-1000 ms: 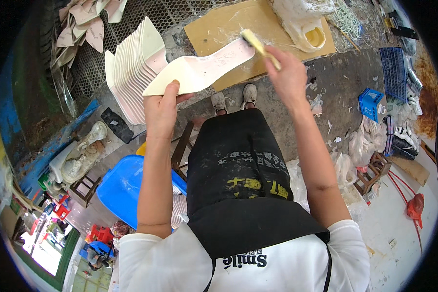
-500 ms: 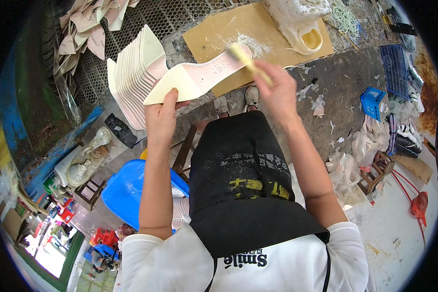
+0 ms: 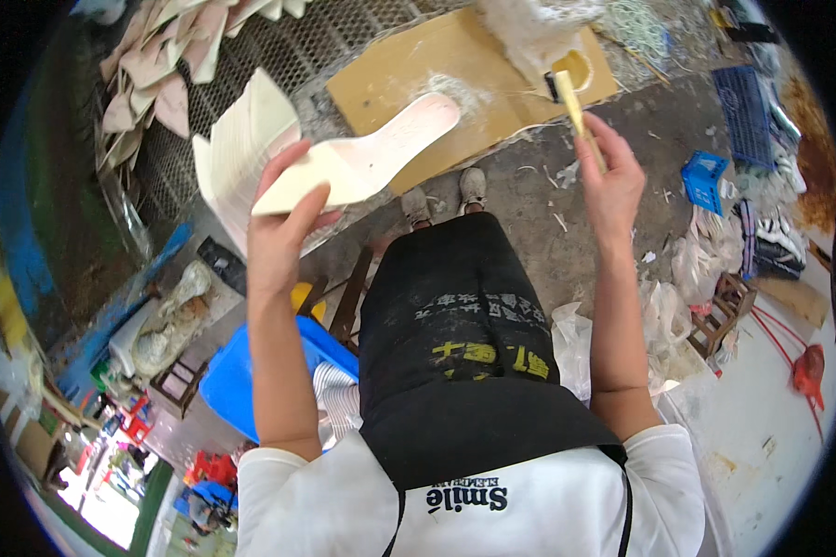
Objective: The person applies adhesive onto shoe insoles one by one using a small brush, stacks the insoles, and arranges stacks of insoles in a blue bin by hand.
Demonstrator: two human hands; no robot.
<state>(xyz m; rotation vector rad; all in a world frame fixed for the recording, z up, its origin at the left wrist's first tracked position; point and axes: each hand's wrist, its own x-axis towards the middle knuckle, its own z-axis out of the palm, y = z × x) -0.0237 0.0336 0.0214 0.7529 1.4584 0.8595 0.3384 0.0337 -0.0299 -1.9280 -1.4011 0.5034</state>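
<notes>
My left hand is closed around the broad, cream toe end of a shoe insole. Its thumb lies on top, and the pale pink heel end points away to the upper right. Just behind that hand stands a slanted stack of similar insoles. My right hand grips the yellow handle of a brush, whose dark bristles are apart from the insole. They are beside the opening of a whitish, crusted container with something yellow inside.
Brown cardboard smeared with white lies beyond my shoes. More loose insoles are heaped on a mesh surface at the upper left. A blue tub stands by my left arm. Plastic bags and a blue box are at the right.
My right hand has drawn the brush off the insole's heel and moved right, beside the container. My left hand has spread its grip on the toe end and shifted slightly left.
</notes>
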